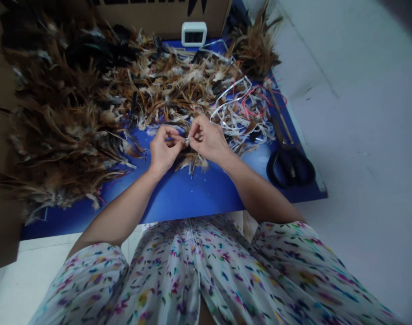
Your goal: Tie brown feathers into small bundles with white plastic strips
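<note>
My left hand (pixel 163 149) and my right hand (pixel 207 140) meet over a blue board (pixel 178 194), fingers pinched together on the quill ends of a small bunch of brown feathers (pixel 191 161). The bunch hangs just below my fingertips, tips fanning toward me. A pale strip seems to be pinched at the quills, though it is too small to be sure.
Brown and black feather bundles (pixel 57 131) pile up on the left and far side. A tangle of white and red plastic strips (pixel 241 108) lies to the right. Black scissors (pixel 289 162) rest near the board's right edge. A small white timer (pixel 194 34) stands before a cardboard box (pixel 165 16).
</note>
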### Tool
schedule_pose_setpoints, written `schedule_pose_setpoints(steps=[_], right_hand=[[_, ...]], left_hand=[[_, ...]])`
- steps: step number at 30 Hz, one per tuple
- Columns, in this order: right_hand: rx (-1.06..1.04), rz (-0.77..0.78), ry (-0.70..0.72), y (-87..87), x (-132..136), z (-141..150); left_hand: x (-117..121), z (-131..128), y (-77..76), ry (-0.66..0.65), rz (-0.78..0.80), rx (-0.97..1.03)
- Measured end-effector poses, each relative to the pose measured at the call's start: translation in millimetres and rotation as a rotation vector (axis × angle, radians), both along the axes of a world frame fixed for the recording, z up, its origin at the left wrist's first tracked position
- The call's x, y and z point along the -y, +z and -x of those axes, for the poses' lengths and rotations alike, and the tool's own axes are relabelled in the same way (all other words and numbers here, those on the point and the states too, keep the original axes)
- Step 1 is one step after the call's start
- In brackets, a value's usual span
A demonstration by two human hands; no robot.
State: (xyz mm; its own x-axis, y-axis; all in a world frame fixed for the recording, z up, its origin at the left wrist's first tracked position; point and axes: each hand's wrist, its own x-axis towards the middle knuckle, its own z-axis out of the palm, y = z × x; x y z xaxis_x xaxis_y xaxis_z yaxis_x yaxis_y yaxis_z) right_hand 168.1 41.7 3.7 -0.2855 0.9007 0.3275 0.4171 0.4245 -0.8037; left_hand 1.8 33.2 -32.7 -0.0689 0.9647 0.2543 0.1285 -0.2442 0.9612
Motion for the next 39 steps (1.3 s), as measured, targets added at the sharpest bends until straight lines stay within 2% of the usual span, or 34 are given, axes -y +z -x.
schedule_pose_setpoints(steps=[18, 39], right_hand=[[-0.008, 0.048, -0.057, 4.9, 1.3, -0.8], [-0.134, 0.143, -0.053, 5.0, -0.6, -2.5]], left_hand=[[1.6, -0.1, 5.1, -0.021, 0.076, 0.012], [-2.4, 0.6, 1.2, -0.018, 0.047, 0.022]])
